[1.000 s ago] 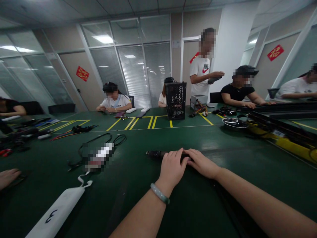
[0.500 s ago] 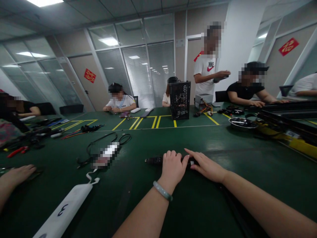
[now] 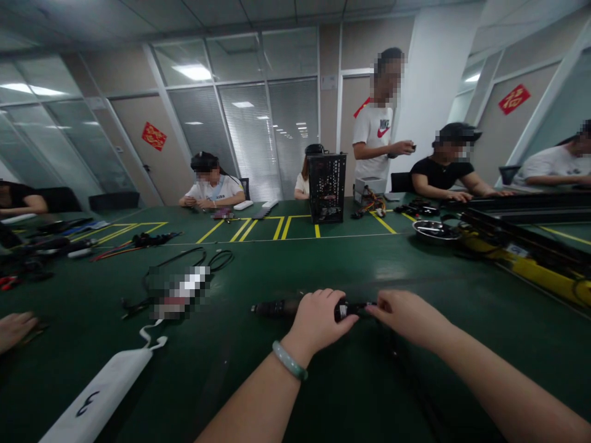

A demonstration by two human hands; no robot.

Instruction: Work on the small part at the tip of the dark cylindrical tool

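Note:
A black electric screwdriver (image 3: 276, 309) lies across the green table with its tip pointing left. My left hand (image 3: 317, 321), with a jade bangle on the wrist, is wrapped over its body from above. At the tool's rear end, my right hand (image 3: 406, 311) has its thumb and fingertips pinched on the dark cable (image 3: 362, 307). How the cable joins the tool is hard to make out in the dim light. The palm side of my left hand is hidden.
A white power strip (image 3: 99, 394) lies at front left, near another person's hand (image 3: 17, 331). Cables (image 3: 221, 259) lie beyond it. A black computer case (image 3: 327, 187) stands across the table. At right are a metal bowl (image 3: 434, 231) and a yellow-edged rack (image 3: 530, 264).
My right hand has moved right, away from my left, and its fingers have closed on the cable. My left hand stays on the screwdriver. The view has shifted slightly right.

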